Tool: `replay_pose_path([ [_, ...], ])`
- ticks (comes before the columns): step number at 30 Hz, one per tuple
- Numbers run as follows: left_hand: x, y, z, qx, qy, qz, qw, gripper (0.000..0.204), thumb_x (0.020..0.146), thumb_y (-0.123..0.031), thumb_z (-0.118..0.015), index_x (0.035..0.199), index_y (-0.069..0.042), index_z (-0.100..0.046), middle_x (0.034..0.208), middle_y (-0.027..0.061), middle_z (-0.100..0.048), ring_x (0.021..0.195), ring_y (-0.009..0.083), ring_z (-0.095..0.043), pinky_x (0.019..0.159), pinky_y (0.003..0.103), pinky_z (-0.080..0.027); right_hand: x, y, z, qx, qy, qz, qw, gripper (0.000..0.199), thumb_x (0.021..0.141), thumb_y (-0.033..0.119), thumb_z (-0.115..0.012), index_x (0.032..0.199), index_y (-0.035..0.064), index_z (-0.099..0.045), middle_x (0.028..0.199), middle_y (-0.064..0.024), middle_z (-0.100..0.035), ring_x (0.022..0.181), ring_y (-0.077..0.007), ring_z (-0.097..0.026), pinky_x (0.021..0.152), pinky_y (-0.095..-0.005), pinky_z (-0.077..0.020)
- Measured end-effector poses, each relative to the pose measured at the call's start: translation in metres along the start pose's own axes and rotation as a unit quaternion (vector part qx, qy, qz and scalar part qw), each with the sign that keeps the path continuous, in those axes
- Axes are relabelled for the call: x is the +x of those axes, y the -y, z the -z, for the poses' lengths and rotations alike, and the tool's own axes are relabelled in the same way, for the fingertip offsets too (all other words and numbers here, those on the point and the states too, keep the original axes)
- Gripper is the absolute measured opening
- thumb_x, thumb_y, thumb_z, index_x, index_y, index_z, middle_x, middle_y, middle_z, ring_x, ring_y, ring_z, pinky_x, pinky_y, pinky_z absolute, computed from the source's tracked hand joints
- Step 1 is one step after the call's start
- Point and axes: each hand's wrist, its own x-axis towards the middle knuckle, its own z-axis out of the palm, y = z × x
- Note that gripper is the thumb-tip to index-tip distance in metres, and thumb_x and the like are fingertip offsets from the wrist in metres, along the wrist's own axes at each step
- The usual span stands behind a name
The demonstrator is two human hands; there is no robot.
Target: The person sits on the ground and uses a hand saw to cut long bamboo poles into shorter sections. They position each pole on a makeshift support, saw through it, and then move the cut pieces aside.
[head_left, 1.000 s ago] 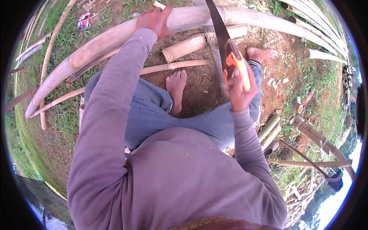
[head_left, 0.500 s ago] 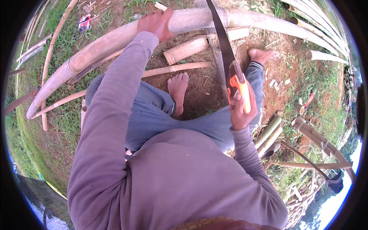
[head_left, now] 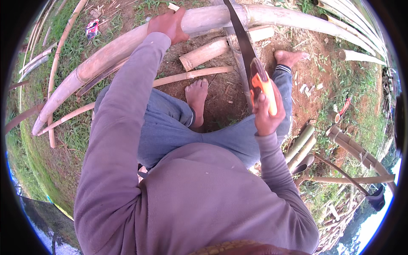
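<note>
A long, thick bamboo pole (head_left: 114,47) runs across the far side, from the lower left to the far right. My left hand (head_left: 168,25) is closed over its top, left of the middle. My right hand (head_left: 270,114) grips the orange handle of a hand saw (head_left: 267,91). The saw's dark blade points away from me and lies across the pole, just left of a node. How deep the blade sits in the bamboo cannot be made out. Below the pole, a narrow support piece (head_left: 240,63) is partly covered by the blade.
A short bamboo section (head_left: 204,54) and a thin bamboo strip (head_left: 193,75) lie near my bare feet. Cut bamboo tubes (head_left: 301,144) are on the right, by a red-handled tool (head_left: 345,106). More bamboo poles (head_left: 352,23) stretch along the far right. Grass and a red packet (head_left: 92,29) are on the left.
The saw and my right hand have shifted slightly forward, away from me. My left hand stays on the pole, and the whole view has moved a little.
</note>
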Motion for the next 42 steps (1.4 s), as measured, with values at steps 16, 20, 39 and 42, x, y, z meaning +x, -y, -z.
replay_pose_path([
  [16,0.002,-0.005,-0.003,0.000,-0.006,-0.003,1.000,0.086,0.069,-0.045,-0.091,0.145,-0.024,-0.057,0.129,0.0114,-0.072,0.113,0.0370,-0.073,0.099,0.051,-0.058,0.027,-0.021,-0.019,0.044,-0.012,0.017,0.999,0.045,0.104,0.016,-0.074,0.142,-0.0048,-0.063,0.121,-0.0151,-0.076,0.097,-0.0155,-0.072,0.082,-0.0279,-0.0584],
  [20,-0.001,-0.013,0.010,-0.028,0.000,-0.011,1.000,0.079,0.070,-0.046,-0.093,0.137,-0.020,-0.060,0.122,0.0144,-0.074,0.113,0.0393,-0.074,0.100,0.054,-0.058,0.111,-0.018,-0.071,0.058,-0.002,-0.041,0.997,0.040,0.102,0.012,-0.074,0.137,-0.0056,-0.067,0.124,-0.0146,-0.076,0.111,-0.0142,-0.070,0.090,-0.0295,-0.0574],
  [39,-0.007,0.000,0.027,-0.002,0.050,-0.060,0.997,0.101,0.066,-0.051,-0.095,0.150,-0.015,-0.052,0.134,0.0172,-0.070,0.123,0.0375,-0.070,0.108,0.055,-0.052,-0.008,-0.076,-0.037,0.124,-0.012,-0.024,0.992,0.048,0.107,0.018,-0.070,0.148,0.0010,-0.052,0.107,-0.0065,-0.071,0.072,-0.0055,-0.061,0.060,-0.0207,-0.0512],
  [42,0.011,0.016,0.027,-0.118,0.201,-0.055,0.971,0.103,0.063,-0.051,-0.095,0.150,-0.016,-0.052,0.134,0.0177,-0.070,0.120,0.0389,-0.071,0.104,0.052,-0.055,-0.006,-0.064,-0.035,0.121,-0.009,-0.043,0.992,0.048,0.105,0.016,-0.071,0.147,-0.0014,-0.055,0.128,-0.0111,-0.066,0.104,-0.0139,-0.065,0.087,-0.0281,-0.0540],
])
